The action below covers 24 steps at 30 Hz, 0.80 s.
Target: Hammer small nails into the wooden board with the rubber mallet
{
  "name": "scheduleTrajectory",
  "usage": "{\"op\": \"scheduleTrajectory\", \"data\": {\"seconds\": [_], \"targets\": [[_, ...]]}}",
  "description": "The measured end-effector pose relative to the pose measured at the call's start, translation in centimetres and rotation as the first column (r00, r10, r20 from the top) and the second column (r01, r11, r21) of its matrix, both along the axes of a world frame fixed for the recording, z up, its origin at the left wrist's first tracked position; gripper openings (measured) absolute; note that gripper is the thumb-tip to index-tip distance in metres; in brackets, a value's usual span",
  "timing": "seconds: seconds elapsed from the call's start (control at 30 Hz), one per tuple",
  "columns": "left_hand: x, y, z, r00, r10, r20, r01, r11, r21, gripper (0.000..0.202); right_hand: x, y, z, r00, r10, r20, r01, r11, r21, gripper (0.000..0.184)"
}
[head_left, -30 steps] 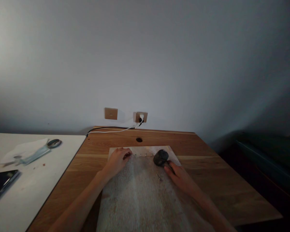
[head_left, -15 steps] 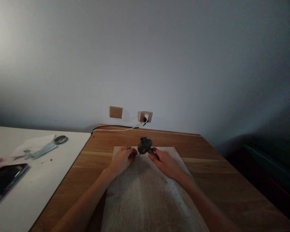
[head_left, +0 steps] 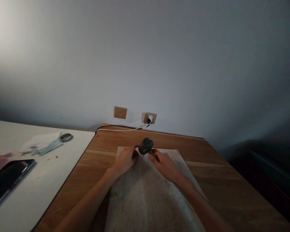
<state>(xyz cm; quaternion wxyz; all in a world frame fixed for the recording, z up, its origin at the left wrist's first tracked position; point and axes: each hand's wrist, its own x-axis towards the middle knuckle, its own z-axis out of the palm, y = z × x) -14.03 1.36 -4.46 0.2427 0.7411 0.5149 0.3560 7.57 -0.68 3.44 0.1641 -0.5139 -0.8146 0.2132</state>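
From where I stand, I see the person's right hand [head_left: 166,165] wrapped around the handle of a dark mallet with a thick, cylindrical head [head_left: 146,146]. The mallet's head is over the far end of a pale, worn rectangular wooden board [head_left: 135,196], which lies on a brown wood-grained tabletop [head_left: 84,180]. The left hand [head_left: 127,158] is just beside the head, fingers bent in toward the thumb with hardly any gap; I cannot tell whether anything is pinched there. Some tiny specks show on the board below the mallet, too small for me to make out.

To the left, a white tabletop [head_left: 50,180] carries a black, glossy flat device [head_left: 11,175], a light-blue strip [head_left: 50,147], white paper [head_left: 40,140] and a dark grey ring-shaped item [head_left: 66,137]. On the pale wall behind, a white plug [head_left: 150,118] sits in a gold-coloured square socket [head_left: 145,118].
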Motion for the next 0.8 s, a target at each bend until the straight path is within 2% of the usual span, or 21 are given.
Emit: {"op": "scheduleTrajectory", "data": {"seconds": [0.2, 0.6, 0.73, 0.8], "targets": [[-0.1, 0.1, 0.0, 0.999, 0.039, -0.03, -0.037, 0.997, 0.072, 0.056, -0.4, -0.2, -0.6, 0.997, 0.025, 0.077, -0.024, 1.0, -0.018, 0.023], [0.0, 0.2, -0.4, 0.999, 0.031, -0.028, -0.031, 0.999, 0.017, 0.059, -0.6, -0.5, -0.2, 0.989, 0.013, 0.148, -0.012, 1.0, -0.009, 0.025], [-0.1, 0.3, -0.5, 0.999, 0.007, -0.036, -0.006, 1.0, 0.03, 0.06, 0.5, -0.5, 0.0, 0.989, 0.033, 0.143, -0.029, 0.999, -0.025, 0.022], [-0.2, 0.2, -0.3, 0.998, 0.021, -0.065, -0.015, 0.996, 0.087, 0.058, 1.8, -0.7, 0.2, 0.991, 0.04, 0.126, -0.036, 0.999, -0.037, 0.022]]}}
